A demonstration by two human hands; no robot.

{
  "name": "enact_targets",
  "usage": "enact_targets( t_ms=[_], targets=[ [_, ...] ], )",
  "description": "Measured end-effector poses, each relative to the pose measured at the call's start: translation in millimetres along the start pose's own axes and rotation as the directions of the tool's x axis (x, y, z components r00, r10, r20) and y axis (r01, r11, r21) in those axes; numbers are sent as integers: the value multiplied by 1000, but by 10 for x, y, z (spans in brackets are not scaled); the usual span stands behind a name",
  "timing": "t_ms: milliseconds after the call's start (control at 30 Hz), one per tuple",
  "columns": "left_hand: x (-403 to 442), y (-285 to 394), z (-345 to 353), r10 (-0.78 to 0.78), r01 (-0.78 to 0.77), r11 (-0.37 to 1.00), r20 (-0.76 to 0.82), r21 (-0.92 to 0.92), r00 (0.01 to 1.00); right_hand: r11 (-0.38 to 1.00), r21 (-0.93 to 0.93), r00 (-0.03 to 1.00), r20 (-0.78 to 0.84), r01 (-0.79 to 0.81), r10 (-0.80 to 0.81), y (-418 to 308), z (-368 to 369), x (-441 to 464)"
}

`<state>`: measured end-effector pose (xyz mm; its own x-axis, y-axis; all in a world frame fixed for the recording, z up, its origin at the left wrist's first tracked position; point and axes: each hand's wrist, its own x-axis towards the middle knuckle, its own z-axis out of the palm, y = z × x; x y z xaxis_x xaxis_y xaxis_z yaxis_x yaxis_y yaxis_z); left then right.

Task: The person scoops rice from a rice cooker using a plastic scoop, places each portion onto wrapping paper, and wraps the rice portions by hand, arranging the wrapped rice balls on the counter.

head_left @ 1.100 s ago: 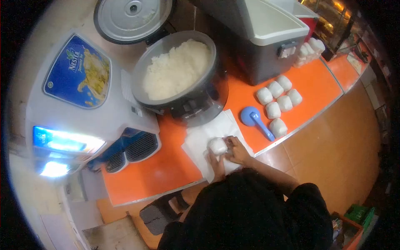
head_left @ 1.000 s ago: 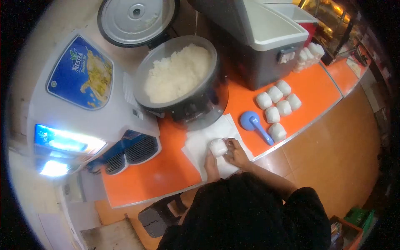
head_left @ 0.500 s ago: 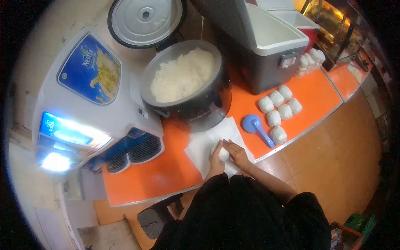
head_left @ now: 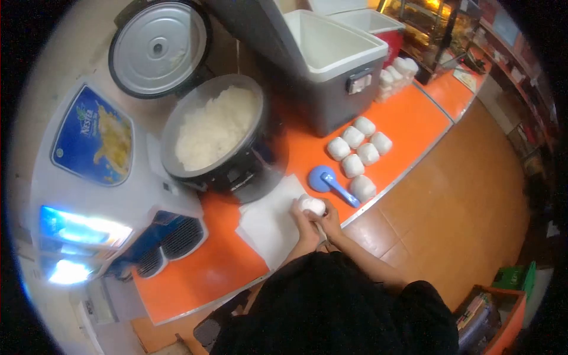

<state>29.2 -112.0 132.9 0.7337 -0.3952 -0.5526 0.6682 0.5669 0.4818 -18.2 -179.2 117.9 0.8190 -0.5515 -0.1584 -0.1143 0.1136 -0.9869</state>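
Held between both hands is a white paper-wrapped rice bundle (head_left: 312, 205), raised just over the counter's front edge. My left hand (head_left: 304, 225) wraps its left side, and my right hand (head_left: 330, 221) closes round its right side. White paper sheets (head_left: 266, 222) lie spread on the counter to the left of my hands. Just beyond, a blue rice scoop (head_left: 322, 179) rests face down. Several similar white bundles (head_left: 354, 165) sit in a group past the scoop. A large black rice cooker (head_left: 251, 180) full of cooked rice (head_left: 219, 130) stands open behind the paper.
A grey cooler (head_left: 355, 106) with its lid raised stands at the back, more white bundles (head_left: 397, 77) to its right. The cooker's metal lid (head_left: 157, 50) hangs open behind. At left is a Nestea drink dispenser (head_left: 148, 189). The orange counter (head_left: 231, 254) ends in a metal edge.
The bundle has come up off the paper sheets and moved right, with both hands around it. My view has turned, so the counter's things appear further left.
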Motion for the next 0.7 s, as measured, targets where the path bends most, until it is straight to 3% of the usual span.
enact_targets(
  t_ms=[33, 67, 133, 167, 200, 267, 300, 367, 400, 467, 500, 567, 633, 667, 700],
  targets=[
    [-108, -9, 204, 75, -75, 997, 24, 6, 997, 952, 287, 992, -25, -108, 120, -46, -90, 51],
    [-12, -111, 190, 208, -214, 968, 60, 127, 976, 866, 481, 985, -25, -137, 170, -101, -234, 94],
    [231, -313, 90, 450, -481, 809, 172, 337, 876, 737, 651, 959, -46, -183, 279, -111, -613, 246],
    [183, -231, 74, 447, -491, 680, 223, 545, 867, 802, 591, 949, -195, -88, 248, -25, -861, 376],
    [181, -169, -9, 436, -512, 594, 286, 621, 853, 858, 513, 920, -337, 0, 201, 36, -1106, 517],
    [173, -51, -212, 392, -552, 395, 408, 735, 824, 955, 283, 773, -586, -87, 244, -228, -1469, 675],
    [121, 33, -273, 414, -597, 208, 483, 775, 771, 982, 186, 758, -635, -41, 152, -172, -1651, 794],
    [175, 80, -595, 424, -631, -3, 573, 775, 701, 999, -15, 714, -699, 40, -40, 153, -1937, 1056],
    [202, 94, -757, 423, -638, -108, 616, 763, 665, 997, -73, 736, -676, -10, -42, 252, -1991, 1110],
    [180, 162, -1037, 414, -617, -172, 625, 768, 662, 976, -193, 781, -623, -103, -41, 365, -2043, 1172],
    [163, 210, -1137, 411, -604, -205, 628, 770, 661, 884, -430, 723, -668, -184, -175, 356, -2023, 1170],
    [-11, 342, -1190, 426, -528, -308, 611, 791, 668, 524, -767, 632, -622, -371, -462, 320, -1896, 1113],
    [-135, 478, -1306, 359, -439, -400, 578, 805, 733, 548, -831, 678, -457, -95, -575, -33, -1631, 893],
    [-148, 508, -1344, 342, -443, -459, 614, 770, 711, 545, -837, 679, -369, 53, -634, -159, -1467, 828],
    [-178, 534, -1391, 322, -442, -517, 645, 733, 693, 469, -871, 856, -129, 143, -500, -158, -1295, 794]
  ],
)
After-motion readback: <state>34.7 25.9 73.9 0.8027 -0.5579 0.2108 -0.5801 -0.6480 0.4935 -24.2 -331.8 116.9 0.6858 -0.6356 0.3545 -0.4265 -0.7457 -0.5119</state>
